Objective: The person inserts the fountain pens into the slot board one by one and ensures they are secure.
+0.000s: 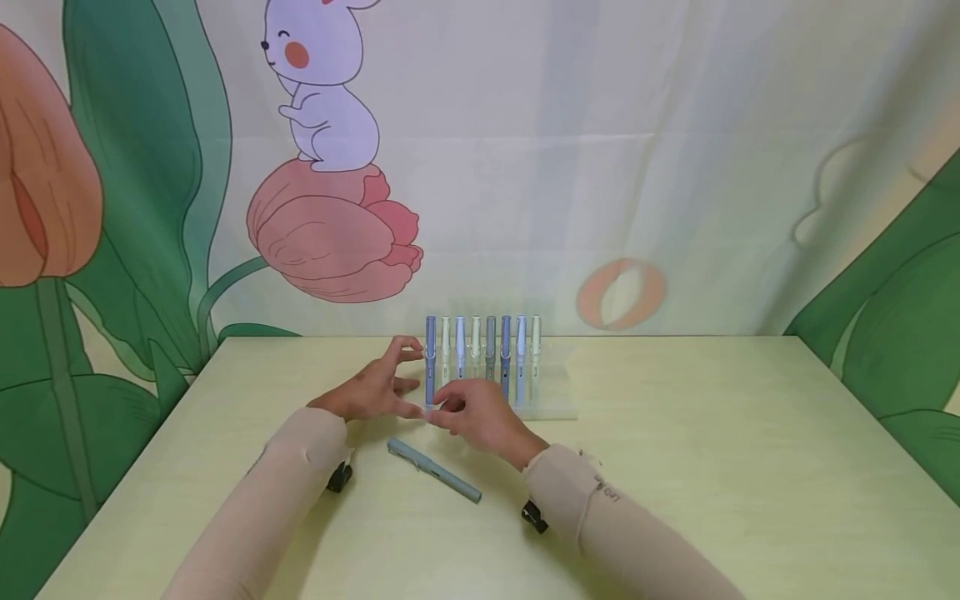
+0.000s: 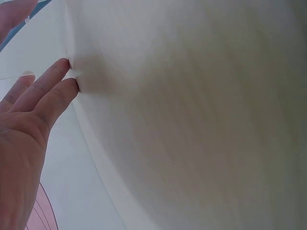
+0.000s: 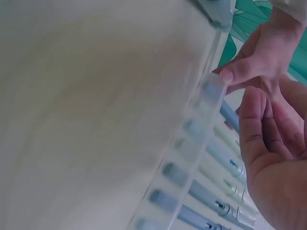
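Note:
Several capped pens in blue, grey and pale green stand in a row in a clear pen stand (image 1: 555,413). My left hand (image 1: 371,387) holds the stand's left end, its thumb at the front corner and its fingers spread toward the back. In the left wrist view, two fingertips (image 2: 74,85) of that hand meet the tabletop. My right hand (image 1: 480,417) is in front of the stand, fingers loosely curled, near the foot of the leftmost dark blue pen (image 1: 430,367). No object shows between its fingers in the right wrist view. It partly hides several pens.
A grey-green pen (image 1: 435,471) lies slantwise on the pale table (image 1: 712,483), between the forearms and in front of the stand. Behind the table's far edge hangs a printed curtain (image 1: 510,167) with a rabbit and tulips.

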The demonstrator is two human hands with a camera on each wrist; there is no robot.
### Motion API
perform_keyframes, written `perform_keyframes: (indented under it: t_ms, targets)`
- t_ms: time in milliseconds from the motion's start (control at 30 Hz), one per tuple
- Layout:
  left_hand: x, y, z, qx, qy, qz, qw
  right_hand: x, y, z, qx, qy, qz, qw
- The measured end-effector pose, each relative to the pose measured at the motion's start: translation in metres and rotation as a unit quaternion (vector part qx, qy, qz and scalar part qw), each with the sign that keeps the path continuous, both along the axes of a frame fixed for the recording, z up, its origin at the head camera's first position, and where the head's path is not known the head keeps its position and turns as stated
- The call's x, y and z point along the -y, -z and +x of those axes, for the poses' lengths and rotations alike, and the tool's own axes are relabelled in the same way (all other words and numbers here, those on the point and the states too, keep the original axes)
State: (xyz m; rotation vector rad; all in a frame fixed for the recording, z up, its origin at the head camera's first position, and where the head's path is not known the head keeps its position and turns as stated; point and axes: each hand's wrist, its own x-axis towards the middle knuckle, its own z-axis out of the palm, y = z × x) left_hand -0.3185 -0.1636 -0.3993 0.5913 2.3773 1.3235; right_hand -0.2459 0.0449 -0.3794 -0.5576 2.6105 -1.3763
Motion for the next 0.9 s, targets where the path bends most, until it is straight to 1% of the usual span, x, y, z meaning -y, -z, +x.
perform_keyframes:
  t_ms: [100,200,267,467,700,900]
  targets:
    - [0.001,-0.001,0.000,-0.006,0.006,-0.001,1.0000,0.006,0.002,0.002,0.016,-0.004,0.001,0.9999]
    - [0.001,-0.002,0.001,-0.011,0.010,0.000,0.9999,0.011,0.004,0.004,0.022,-0.012,0.007,0.9997]
    - [0.002,-0.002,0.001,-0.013,0.014,0.004,0.9998,0.015,0.006,0.005,0.019,-0.019,0.010,0.9996]
    - [0.002,-0.002,0.002,-0.011,0.006,0.010,0.9999,0.022,0.008,0.007,0.004,-0.030,0.023,0.9993]
    - [0.002,-0.001,0.002,-0.023,0.024,0.020,0.9993,0.026,0.010,0.005,0.006,-0.031,0.042,0.9986]
    - [0.001,-0.002,0.002,-0.015,0.009,0.010,0.9998,0.029,0.010,0.003,0.027,-0.034,0.064,0.9970]
